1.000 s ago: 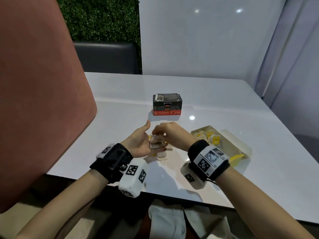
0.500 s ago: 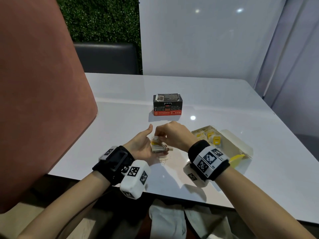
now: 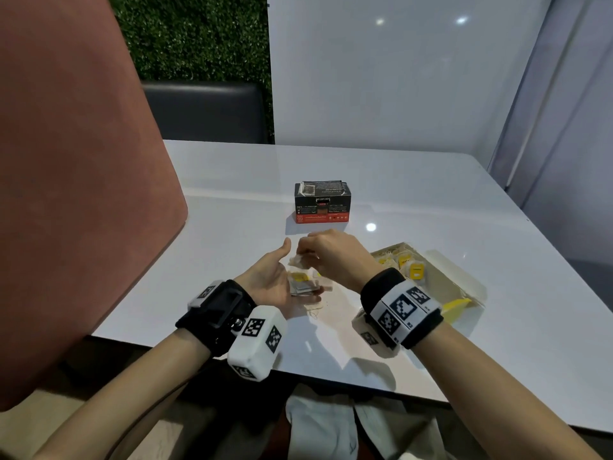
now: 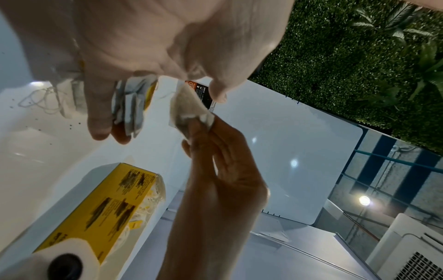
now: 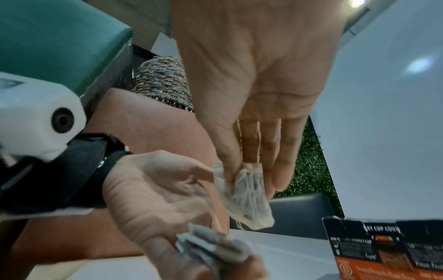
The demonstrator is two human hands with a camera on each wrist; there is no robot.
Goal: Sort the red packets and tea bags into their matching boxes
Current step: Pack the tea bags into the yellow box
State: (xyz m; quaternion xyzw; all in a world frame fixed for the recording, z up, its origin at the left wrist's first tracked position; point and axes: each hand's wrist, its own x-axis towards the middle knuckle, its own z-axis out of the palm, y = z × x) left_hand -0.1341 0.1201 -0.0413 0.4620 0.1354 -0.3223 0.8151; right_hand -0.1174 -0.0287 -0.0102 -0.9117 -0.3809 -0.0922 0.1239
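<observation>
My left hand (image 3: pixel 273 278) lies palm up over the white table (image 3: pixel 447 200) and cradles a small stack of tea bags (image 3: pixel 302 284) (image 4: pixel 130 106) (image 5: pixel 210 246) on its curled fingers, thumb raised. Just above it, my right hand (image 3: pixel 331 254) pinches a single tea bag (image 3: pixel 296 260) (image 4: pixel 188 108) (image 5: pixel 246 199) by its top edge. An open yellow box (image 3: pixel 464 293) (image 4: pixel 107 204) with several yellow-tagged tea bags sits to the right of my right wrist. Beyond both hands stands a black and red box (image 3: pixel 321 207) (image 5: pixel 383 252).
A loose tea bag string (image 3: pixel 315 310) (image 4: pixel 40 100) lies on the table under my hands. A pink chair back (image 3: pixel 66 161) rises close on the left. A dark seat (image 3: pixel 205 111) stands past the far table edge.
My right hand, which was pressing on the stack in my left palm, has risen slightly with one tea bag pinched in its fingertips. The left hand has stayed about where it was.
</observation>
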